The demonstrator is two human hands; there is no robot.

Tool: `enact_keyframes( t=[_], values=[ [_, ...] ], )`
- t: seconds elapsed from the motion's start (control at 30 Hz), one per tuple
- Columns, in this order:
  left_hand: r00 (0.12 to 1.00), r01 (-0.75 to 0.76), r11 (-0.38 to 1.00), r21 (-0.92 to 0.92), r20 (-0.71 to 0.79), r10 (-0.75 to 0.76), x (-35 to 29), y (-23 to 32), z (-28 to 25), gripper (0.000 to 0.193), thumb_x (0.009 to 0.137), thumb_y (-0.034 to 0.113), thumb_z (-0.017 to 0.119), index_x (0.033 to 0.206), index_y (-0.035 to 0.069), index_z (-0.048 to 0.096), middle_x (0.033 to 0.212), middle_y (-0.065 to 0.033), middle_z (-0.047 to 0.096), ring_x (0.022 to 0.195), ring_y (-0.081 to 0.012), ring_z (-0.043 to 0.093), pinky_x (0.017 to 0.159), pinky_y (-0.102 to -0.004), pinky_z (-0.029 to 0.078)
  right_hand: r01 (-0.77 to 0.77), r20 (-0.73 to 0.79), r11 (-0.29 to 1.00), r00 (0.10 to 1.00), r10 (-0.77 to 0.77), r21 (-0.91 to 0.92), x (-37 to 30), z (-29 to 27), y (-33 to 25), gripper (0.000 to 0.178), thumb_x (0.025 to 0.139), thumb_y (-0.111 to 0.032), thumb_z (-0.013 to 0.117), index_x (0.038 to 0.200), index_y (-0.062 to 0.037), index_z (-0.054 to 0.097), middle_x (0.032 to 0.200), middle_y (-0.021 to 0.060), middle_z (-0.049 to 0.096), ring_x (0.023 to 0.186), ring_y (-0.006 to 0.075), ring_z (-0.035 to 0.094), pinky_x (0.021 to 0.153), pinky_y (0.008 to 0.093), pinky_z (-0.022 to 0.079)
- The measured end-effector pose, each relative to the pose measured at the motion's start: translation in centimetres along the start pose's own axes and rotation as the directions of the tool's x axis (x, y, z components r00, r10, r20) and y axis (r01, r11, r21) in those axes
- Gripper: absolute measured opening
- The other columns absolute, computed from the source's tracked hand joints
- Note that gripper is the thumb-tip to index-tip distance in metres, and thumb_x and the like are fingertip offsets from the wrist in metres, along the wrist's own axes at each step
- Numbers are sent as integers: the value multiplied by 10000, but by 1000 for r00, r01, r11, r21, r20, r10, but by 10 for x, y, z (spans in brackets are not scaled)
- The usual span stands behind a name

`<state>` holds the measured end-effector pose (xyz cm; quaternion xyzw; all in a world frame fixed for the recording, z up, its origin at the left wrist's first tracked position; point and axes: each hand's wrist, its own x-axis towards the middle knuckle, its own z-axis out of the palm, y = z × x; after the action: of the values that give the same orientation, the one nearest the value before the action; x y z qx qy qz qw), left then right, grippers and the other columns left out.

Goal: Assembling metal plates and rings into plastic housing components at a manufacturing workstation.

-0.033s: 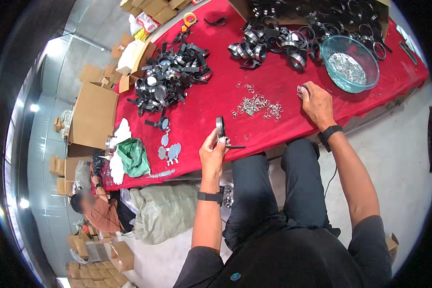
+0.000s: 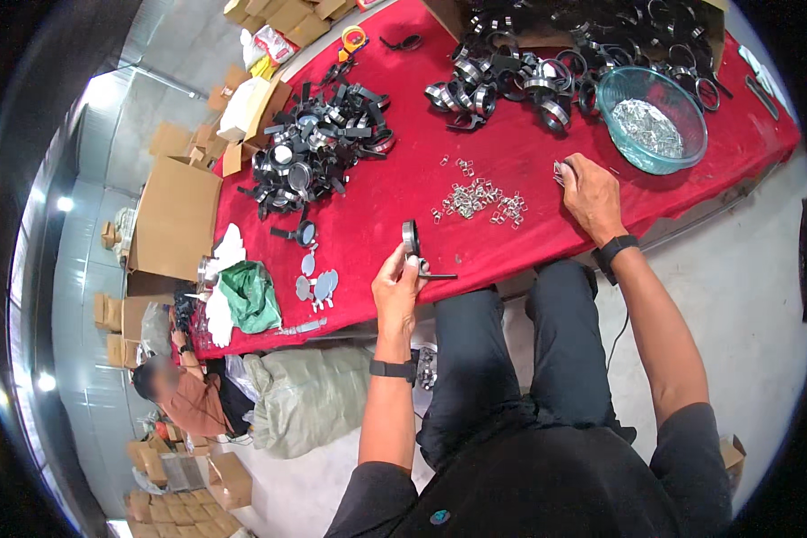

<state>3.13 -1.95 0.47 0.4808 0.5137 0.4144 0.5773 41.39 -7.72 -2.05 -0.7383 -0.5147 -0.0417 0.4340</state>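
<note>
Near the table's front edge, my left hand (image 2: 397,285) grips a round metal-and-black ring (image 2: 411,238) with a thin dark bar sticking out to the right. The ring stands upright above my fingers. Farther right, my right hand (image 2: 592,195) is closed, pinching small wire clips (image 2: 559,173) at its fingertips; how many I cannot tell. Between the hands, a loose heap of small metal clips (image 2: 475,197) lies on the red cloth (image 2: 403,170). Beyond my right hand, a teal basket (image 2: 698,148) holds many silvery wire pieces (image 2: 646,128).
A pile of black-handled rings (image 2: 318,148) lies at the left, with grey discs (image 2: 325,284) and a green bag (image 2: 249,296) nearer me. More rings (image 2: 547,81) spill from a box at the back. A co-worker (image 2: 188,394) sits far left beside a large sack (image 2: 305,399).
</note>
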Motion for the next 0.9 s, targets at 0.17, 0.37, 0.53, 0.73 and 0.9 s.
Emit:
enact_keyframes(
  t=[0.17, 0.37, 0.53, 0.73, 0.9],
  values=[
    [995, 90, 993, -82, -45, -94, 3, -3, 0, 477, 1108, 97, 679, 1550, -44, 567, 1155, -120, 750, 1020, -268, 774, 890, -389, 670, -12, 28, 1000, 1000, 11, 20, 1, -1, -6, 174, 1048, -221, 678, 1006, -52, 672, 920, 215, 733, 868, 460, 728, 771, 576, 568],
    [967, 239, 919, -313, 159, -197, 52, 11, -14, 361, 1068, 82, 707, 1399, -47, 641, 1121, -177, 778, 978, -307, 787, 888, -458, 686, -33, 27, 999, 999, 32, 33, -1, -12, -2, 186, 1023, -222, 696, 976, -47, 655, 913, 205, 721, 856, 460, 708, 777, 567, 561],
    [970, -143, 744, -652, 56, 236, 142, 93, -12, 626, 1104, 287, 701, 1623, 32, 462, 1596, -230, 536, 1463, -376, 559, 1248, -511, 475, -21, 20, 998, 1000, 20, 55, 0, -12, -7, 169, 1013, -205, 689, 964, -44, 665, 915, 205, 722, 878, 455, 709, 810, 560, 554],
    [949, -316, 947, 51, 32, 314, 188, 73, 64, 796, 1071, 165, 742, 1743, 108, 320, 1641, -174, 548, 1309, -249, 653, 1032, -422, 568, -21, 12, 999, 1000, 21, 38, -3, -16, 1, 161, 1015, -204, 680, 963, -51, 685, 916, 201, 727, 890, 446, 710, 820, 561, 549],
    [896, -443, 868, 225, 79, 437, 249, 32, 109, 740, 1073, 232, 745, 1708, 77, 397, 1595, -162, 586, 1226, -214, 674, 939, -334, 578, -16, 43, 998, 999, 13, 67, 2, -14, -11, 165, 1018, -211, 692, 985, -49, 686, 929, 193, 732, 904, 432, 714, 837, 556, 548]
  ],
)
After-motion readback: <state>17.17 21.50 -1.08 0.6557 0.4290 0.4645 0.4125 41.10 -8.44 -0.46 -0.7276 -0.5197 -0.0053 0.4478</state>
